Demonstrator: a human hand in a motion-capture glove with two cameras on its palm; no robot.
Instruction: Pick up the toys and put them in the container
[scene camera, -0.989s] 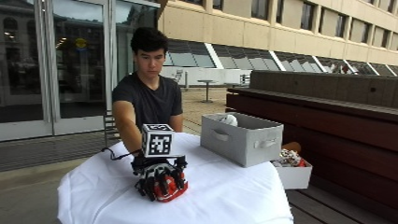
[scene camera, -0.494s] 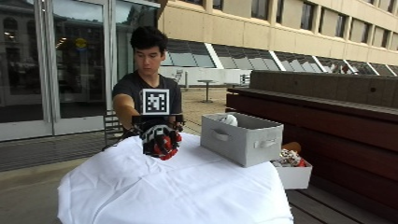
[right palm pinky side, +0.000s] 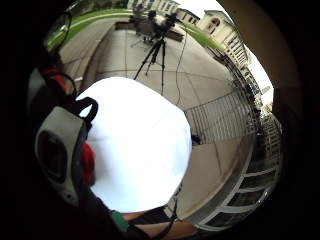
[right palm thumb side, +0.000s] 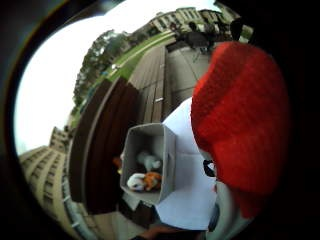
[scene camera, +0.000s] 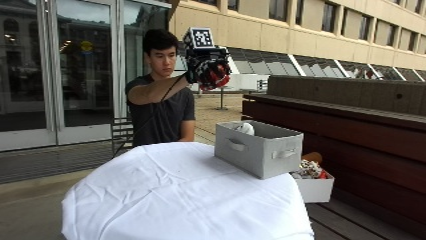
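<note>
Within the past second the right hand (scene camera: 208, 72) had gone from low over the table (scene camera: 180, 190), at centre frame, to head height in the upper middle of the outside view, taking the red toy (scene camera: 214, 74) with it. The toy had left the cloth, so the pick looked done and the carry to the bin (scene camera: 259, 148) under way.

The arm was raised with the elbow bent and the forearm sloping up toward the top centre of the frame. The hand sat high above the table, up and left of the bin and well apart from it. Its fingers were curled around the toy, which showed red and white between them. In the thumb-side palm view the toy (right palm thumb side: 240, 125) filled the right half, close against the palm.

The grey bin stood at right centre of the outside view, on the table's far right edge. The thumb-side view looked down into the bin (right palm thumb side: 150, 165) and showed a white toy and an orange one already inside. By my reading, what remained was to bring the hand down and right over the open bin and let go.
</note>
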